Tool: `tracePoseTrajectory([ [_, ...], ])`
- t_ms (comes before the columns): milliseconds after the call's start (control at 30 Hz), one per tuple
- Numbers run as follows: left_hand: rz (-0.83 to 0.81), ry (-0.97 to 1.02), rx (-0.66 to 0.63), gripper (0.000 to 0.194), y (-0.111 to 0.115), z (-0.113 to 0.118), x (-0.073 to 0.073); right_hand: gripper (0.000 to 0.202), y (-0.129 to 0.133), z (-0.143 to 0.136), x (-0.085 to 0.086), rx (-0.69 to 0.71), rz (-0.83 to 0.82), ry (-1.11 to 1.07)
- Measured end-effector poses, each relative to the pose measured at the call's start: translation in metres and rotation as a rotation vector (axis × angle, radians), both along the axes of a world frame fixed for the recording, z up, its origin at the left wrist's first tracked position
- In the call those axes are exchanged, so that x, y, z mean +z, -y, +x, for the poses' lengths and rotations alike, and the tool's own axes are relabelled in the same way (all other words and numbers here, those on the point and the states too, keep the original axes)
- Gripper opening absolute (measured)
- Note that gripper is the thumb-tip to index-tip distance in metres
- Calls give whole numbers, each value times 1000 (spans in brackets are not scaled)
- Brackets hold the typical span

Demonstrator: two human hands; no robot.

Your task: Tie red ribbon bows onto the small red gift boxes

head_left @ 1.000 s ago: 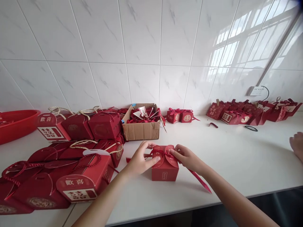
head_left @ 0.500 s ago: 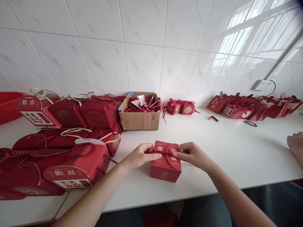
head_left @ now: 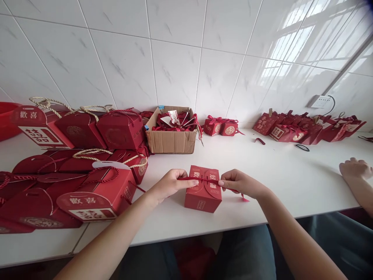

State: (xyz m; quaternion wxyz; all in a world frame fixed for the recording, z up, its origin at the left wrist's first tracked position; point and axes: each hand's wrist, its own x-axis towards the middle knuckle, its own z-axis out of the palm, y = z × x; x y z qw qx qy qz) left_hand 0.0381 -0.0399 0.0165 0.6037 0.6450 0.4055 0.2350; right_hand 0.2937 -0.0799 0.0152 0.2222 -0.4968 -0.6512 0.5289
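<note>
A small red gift box (head_left: 203, 199) with gold lettering stands on the white table in front of me, its rounded top flaps folded together. A dark red ribbon (head_left: 214, 181) runs across its top through the slots in the flaps. At the box's left edge, my left hand (head_left: 171, 184) pinches the ribbon between thumb and fingers. My right hand (head_left: 239, 182) pinches the other side of it just off the right edge, and a loose pink-red tail hangs below that hand. The ribbon is stretched between both hands.
Several larger red boxes with rope handles (head_left: 96, 194) are stacked at left, near a red basin (head_left: 8, 120). Behind stand a cardboard box (head_left: 170, 142) of ribbons and two bow-tied boxes (head_left: 221, 127). More red boxes (head_left: 305, 130) and another person's hand (head_left: 356, 169) are at right.
My right hand has slid outward to the right along the ribbon, whose tail now shows below it. The left hand keeps its pinch. The other person's hand has come further into view.
</note>
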Motion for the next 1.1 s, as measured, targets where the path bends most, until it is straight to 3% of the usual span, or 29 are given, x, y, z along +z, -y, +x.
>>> tracePoseTrajectory([
  [167,44,-32,-44,40,1,-1,1,41,7,2,8,-31,20,-52],
  [267,101,-92,17,48,-4,-6,-1,31,16,5,18,-126,97,-75],
  [367,119,-218,111,48,-12,-17,-2,23,28,8,26,-82,228,106],
  [433,113,-295,93,44,-15,-26,2,18,33,8,26,-55,322,339],
  [533,52,-289,-95,38,-13,-34,15,13,30,0,15,-306,549,580],
  [600,-13,-157,-260,38,-9,-34,23,15,22,-10,6,-547,703,526],
  [667,-80,28,-353,38,-6,-30,26,16,12,-22,1,-678,790,352],
  [800,-37,173,-216,43,0,-14,19,22,3,-42,4,-693,735,77],
  [900,157,103,-65,41,5,-4,13,23,6,-54,10,-518,576,-61],
  [1000,376,22,-10,39,13,4,9,17,9,-65,14,-348,414,-88],
  [1100,611,-60,38,38,20,7,6,15,10,-74,17,-360,345,-66],
])
